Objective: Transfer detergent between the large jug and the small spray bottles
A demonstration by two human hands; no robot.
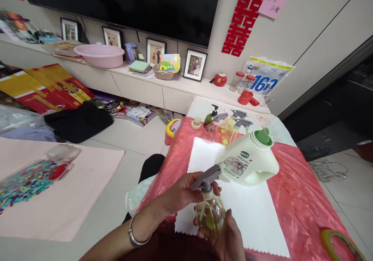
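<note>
Both of my hands are on a clear spray bottle point(210, 216) with a grey trigger head, held over the near part of a white scalloped mat point(256, 218). My left hand point(184, 191) has its fingers closed around the neck, just under the trigger. Lower down, my right hand point(230, 233) wraps the bottle's body. Beyond it a large pale green detergent jug point(250, 160) stands on the mat, its green-rimmed mouth uncapped. Behind the jug are several more spray bottles point(212, 130) with grey triggers, a dark green pump bottle point(210, 118) and a small pale cap point(196, 123).
A red plastic sheet point(300, 183) covers the table, with a tape roll point(340, 245) at its near right corner. Left stands a pink-topped table point(87, 191) with colourful small pieces point(32, 183). Along the wall runs a white cabinet point(175, 95) holding frames, a pink basin point(100, 55) and jars.
</note>
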